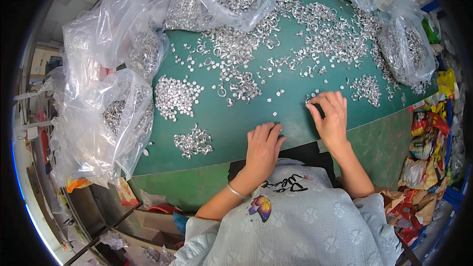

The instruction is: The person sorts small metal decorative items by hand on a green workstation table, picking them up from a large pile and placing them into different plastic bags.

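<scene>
Above the table's near edge, my left hand (263, 147) has its fingers bent downward; a small shiny bit shows by the fingertips, too small to name. My right hand (332, 117) has thumb and forefinger curled toward each other around a small silver metal piece (310, 99) at the table surface. Between and beyond my hands lie a few loose small silvery pieces (275, 114). To the left are a pile of small blocky silver pieces (177, 97) and, nearer me, a heap of curved silver metal pieces (193, 141). Another small heap (365, 90) lies right of my right hand.
The green table top (231, 140) holds a wide spread of curved metal pieces (330, 34) at the back. Clear plastic bags of parts stand at the left (123, 113), back (226, 0) and right (405, 51). Colourful packages (423, 148) lie beyond the right edge.
</scene>
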Available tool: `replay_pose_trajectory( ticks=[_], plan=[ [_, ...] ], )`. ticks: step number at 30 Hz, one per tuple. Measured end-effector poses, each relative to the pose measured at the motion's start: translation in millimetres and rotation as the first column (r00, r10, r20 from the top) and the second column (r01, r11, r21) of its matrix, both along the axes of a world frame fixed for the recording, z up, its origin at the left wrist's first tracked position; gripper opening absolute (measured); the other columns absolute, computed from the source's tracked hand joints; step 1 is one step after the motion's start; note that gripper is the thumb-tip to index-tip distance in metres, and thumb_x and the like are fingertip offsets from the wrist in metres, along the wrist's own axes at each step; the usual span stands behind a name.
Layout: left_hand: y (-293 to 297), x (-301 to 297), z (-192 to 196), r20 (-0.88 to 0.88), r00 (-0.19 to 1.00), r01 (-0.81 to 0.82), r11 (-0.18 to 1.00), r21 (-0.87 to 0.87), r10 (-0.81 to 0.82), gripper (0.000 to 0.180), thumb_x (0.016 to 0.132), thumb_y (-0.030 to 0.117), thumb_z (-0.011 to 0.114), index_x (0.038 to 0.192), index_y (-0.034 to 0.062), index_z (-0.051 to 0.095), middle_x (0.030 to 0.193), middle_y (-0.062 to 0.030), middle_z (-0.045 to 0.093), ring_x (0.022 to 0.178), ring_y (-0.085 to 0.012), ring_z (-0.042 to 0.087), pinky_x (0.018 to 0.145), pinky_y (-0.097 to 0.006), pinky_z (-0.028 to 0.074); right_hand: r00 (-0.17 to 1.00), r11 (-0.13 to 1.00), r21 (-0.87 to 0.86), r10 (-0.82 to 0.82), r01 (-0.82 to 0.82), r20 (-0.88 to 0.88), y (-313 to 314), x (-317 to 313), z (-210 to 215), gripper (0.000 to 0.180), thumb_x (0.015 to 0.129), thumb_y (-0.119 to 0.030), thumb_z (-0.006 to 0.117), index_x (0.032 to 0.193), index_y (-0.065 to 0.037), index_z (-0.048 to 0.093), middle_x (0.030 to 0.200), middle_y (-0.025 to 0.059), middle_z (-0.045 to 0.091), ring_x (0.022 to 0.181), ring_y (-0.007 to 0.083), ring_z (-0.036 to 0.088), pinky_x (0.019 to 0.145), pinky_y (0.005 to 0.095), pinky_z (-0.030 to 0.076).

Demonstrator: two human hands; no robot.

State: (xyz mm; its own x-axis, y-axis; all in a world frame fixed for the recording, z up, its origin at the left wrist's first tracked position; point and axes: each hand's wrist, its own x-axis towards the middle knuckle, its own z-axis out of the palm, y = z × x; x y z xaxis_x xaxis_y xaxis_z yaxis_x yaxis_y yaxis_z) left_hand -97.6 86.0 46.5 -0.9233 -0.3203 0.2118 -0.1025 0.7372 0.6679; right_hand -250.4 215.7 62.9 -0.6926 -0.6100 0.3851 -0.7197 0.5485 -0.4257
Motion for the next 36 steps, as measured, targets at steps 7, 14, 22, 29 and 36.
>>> replay_pose_trajectory(
  ticks=[7,14,22,29,36],
  plan=[
    [-6.3,2.0,-8.6,0.014,1.0,-0.021,1.0,-0.006,0.021,0.03,0.081,0.003,0.068,0.11,0.0036,0.062,0.101,-0.009,0.057,0.094,-0.0261,0.055,0.08,-0.037,0.038,0.987,0.989,0.071,0.136,-0.131,-0.084,-5.9,6.7,-17.2,0.016,0.074,-0.012,0.074,0.089,-0.008,0.068,0.092,0.0032,0.057,0.089,0.0231,0.051,0.078,0.0381,0.037],
    [-18.2,15.7,-11.7,0.01,0.989,-0.146,0.985,-0.089,0.148,0.029,0.08,0.006,0.069,0.108,0.0046,0.062,0.103,-0.0101,0.057,0.097,-0.0273,0.054,0.081,-0.04,0.038,0.958,0.957,0.043,0.287,-0.287,0.012,3.5,27.6,-10.6,0.011,0.077,-0.009,0.072,0.087,-0.009,0.067,0.092,0.0034,0.057,0.086,0.0231,0.053,0.079,0.0393,0.037],
    [-54.7,56.5,-18.0,-0.007,0.849,-0.498,0.795,-0.345,0.529,0.029,0.08,0.006,0.067,0.109,0.0069,0.062,0.12,-0.0134,0.051,0.115,-0.0342,0.046,0.096,-0.046,0.03,0.894,0.893,0.174,-0.366,0.416,-0.259,83.5,-47.7,-33.5,0.016,0.08,-0.01,0.07,0.09,-0.006,0.058,0.101,0.0093,0.057,0.097,0.0298,0.051,0.083,0.0425,0.036],
    [-56.1,55.3,-13.2,-0.022,0.814,-0.545,0.751,-0.372,0.58,0.032,0.084,0.009,0.065,0.116,0.007,0.059,0.135,-0.0175,0.043,0.129,-0.0409,0.036,0.105,-0.06,0.02,0.956,0.973,0.082,-0.195,0.218,-0.22,54.3,-61.5,-15.8,0.028,0.082,-0.008,0.068,0.107,-0.004,0.057,0.112,0.0128,0.057,0.111,0.0323,0.051,0.094,0.0434,0.036],
    [-64.3,52.4,-14.0,-0.002,0.832,-0.513,0.767,-0.385,0.555,0.033,0.085,0.008,0.064,0.118,0.0087,0.059,0.136,-0.0168,0.044,0.129,-0.0389,0.039,0.108,-0.058,0.023,0.933,0.965,0.111,-0.194,0.237,-0.302,63.3,-78.1,-23.7,0.022,0.082,-0.008,0.067,0.103,-0.005,0.062,0.11,0.0098,0.058,0.111,0.0295,0.053,0.093,0.0435,0.036]
  ],
)
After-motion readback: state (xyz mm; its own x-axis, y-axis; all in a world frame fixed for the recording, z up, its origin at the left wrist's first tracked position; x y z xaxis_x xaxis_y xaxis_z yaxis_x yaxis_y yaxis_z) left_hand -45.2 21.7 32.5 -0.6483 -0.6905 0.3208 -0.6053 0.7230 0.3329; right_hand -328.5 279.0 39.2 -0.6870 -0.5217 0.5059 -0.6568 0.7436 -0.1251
